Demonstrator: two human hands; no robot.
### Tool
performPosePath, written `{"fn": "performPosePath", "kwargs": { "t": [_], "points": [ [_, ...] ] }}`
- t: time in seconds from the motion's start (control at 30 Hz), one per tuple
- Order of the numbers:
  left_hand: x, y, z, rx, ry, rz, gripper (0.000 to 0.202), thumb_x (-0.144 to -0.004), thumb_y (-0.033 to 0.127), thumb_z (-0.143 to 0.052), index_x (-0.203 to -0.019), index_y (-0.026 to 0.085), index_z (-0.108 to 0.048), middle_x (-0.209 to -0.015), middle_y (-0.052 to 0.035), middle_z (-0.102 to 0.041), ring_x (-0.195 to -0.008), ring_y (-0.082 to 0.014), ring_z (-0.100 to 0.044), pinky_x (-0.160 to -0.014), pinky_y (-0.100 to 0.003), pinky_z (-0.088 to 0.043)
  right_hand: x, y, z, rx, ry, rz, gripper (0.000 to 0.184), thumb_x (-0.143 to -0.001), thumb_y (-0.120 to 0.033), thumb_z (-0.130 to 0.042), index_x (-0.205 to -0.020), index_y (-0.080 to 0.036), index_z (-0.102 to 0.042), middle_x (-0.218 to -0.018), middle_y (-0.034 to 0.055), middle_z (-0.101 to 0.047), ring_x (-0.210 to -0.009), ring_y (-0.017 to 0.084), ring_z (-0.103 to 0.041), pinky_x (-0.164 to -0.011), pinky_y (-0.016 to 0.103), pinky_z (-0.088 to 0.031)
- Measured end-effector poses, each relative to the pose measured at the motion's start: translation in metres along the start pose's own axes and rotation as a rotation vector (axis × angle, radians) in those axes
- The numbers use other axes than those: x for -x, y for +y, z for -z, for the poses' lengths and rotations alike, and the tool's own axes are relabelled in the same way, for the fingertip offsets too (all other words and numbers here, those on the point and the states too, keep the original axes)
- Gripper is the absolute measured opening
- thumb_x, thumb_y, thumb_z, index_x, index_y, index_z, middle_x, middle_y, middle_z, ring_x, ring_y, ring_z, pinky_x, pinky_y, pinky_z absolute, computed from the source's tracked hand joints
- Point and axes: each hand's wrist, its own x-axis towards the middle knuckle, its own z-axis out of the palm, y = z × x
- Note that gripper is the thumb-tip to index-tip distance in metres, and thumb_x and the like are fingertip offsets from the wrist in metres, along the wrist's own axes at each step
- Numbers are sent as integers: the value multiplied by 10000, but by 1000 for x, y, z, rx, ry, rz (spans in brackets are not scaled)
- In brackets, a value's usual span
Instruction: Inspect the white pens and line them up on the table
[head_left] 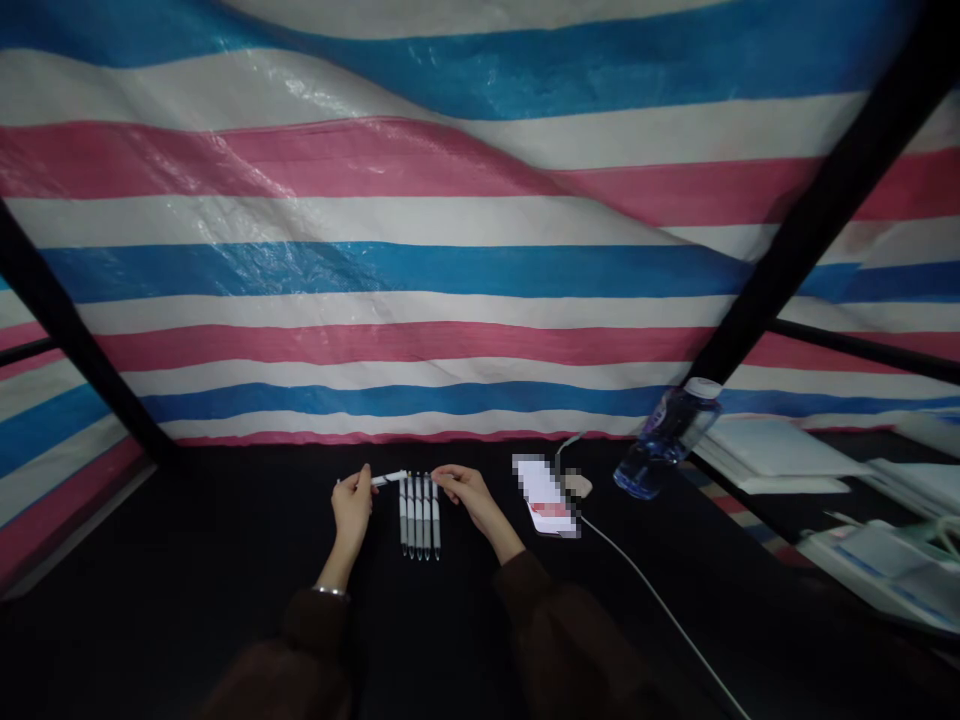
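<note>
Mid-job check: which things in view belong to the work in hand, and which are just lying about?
Likely part of the job:
- pen in the left hand
- row of pens, the right hand at its far end

Apparently just lying about:
- phone
- cable
- bottle
- white stack on the right

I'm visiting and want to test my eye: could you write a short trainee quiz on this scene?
1. Multiple choice: what does the left hand hold? A) a white cable; B) a slim white pen; C) a bottle cap.
2. True or false: the bluish see-through bottle with a white cap is right of the flat, white-screened phone.
3. Fill in: the row of slim white-and-grey pens lies on the black table, (blank) the left hand and the right hand.
Key: 1. B; 2. true; 3. between.
</note>
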Motion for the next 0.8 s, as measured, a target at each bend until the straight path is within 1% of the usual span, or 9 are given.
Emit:
{"fn": "performPosePath", "kwargs": {
  "t": [0.07, 0.17, 0.23, 0.33, 0.43, 0.57, 0.7, 0.77, 0.8],
  "points": [
    [1, -1, -1, -34, -44, -38, 499, -733, 578, -436, -459, 168, -506, -319, 46, -361, -310, -86, -359, -362, -204, -270, 1, -2, -2, 30, -11, 7, 276, -580, -364, -721, -743, -143, -699, -469, -32, -490, -439, 67, -360, -425, 209, -243],
    [3, -1, -3, -73, -122, -103, 511, -730, 598, -442, -467, 165, -513, -320, 48, -364, -317, -82, -358, -366, -199, -254, 2, -4, -3, 49, -33, 32, 265, -558, -336, -734, -747, -154, -703, -554, -5, -565, -478, 78, -409, -431, 206, -255],
    [3, -3, -5, -72, -151, -123, 522, -728, 613, -442, -475, 163, -520, -324, 49, -366, -325, -81, -360, -368, -198, -251, 2, -4, -3, 52, -55, 39, 269, -565, -334, -730, -770, -160, -706, -597, 5, -588, -499, 84, -426, -431, 203, -258],
    [1, -5, -5, -58, -169, -131, 538, -723, 632, -442, -479, 159, -523, -328, 50, -366, -328, -78, -358, -366, -198, -250, 1, -3, -1, 68, -91, 35, 264, -589, -333, -720, -791, -163, -709, -613, 7, -590, -508, 83, -428, -434, 199, -260],
    [0, -6, -6, -41, -179, -119, 537, -717, 636, -451, -482, 158, -522, -328, 51, -366, -323, -75, -350, -359, -197, -247, 1, -2, 0, 71, -95, 34, 259, -606, -346, -712, -782, -156, -712, -575, 1, -566, -508, 85, -425, -433, 200, -256],
    [2, -3, -5, -28, -209, -105, 511, -720, 607, -471, -479, 160, -521, -332, 50, -377, -320, -72, -355, -356, -195, -259, 1, -2, 1, 79, -92, 20, 295, -605, -376, -716, -786, -143, -713, -529, -4, -540, -498, 89, -420, -425, 204, -245],
    [4, 1, -5, -2, -231, -95, 470, -717, 571, -499, -479, 166, -517, -336, 54, -383, -319, -71, -363, -357, -194, -265, 0, -2, 1, 81, -92, 3, 346, -598, -422, -720, -799, -140, -707, -539, -1, -548, -499, 92, -431, -425, 206, -253],
    [5, 3, -5, 21, -235, -97, 454, -714, 554, -512, -472, 171, -505, -339, 56, -386, -318, -70, -361, -358, -194, -267, 0, -2, 0, 85, -84, 1, 362, -603, -466, -708, -756, -139, -697, -534, -3, -544, -481, 87, -423, -420, 208, -251],
    [5, 4, -5, 31, -237, -104, 451, -713, 545, -518, -459, 174, -489, -340, 56, -387, -321, -69, -361, -362, -193, -271, 0, -2, -1, 99, -77, 4, 369, -616, -495, -691, -702, -136, -686, -514, -6, -530, -462, 81, -409, -417, 210, -249]
  ]
}}
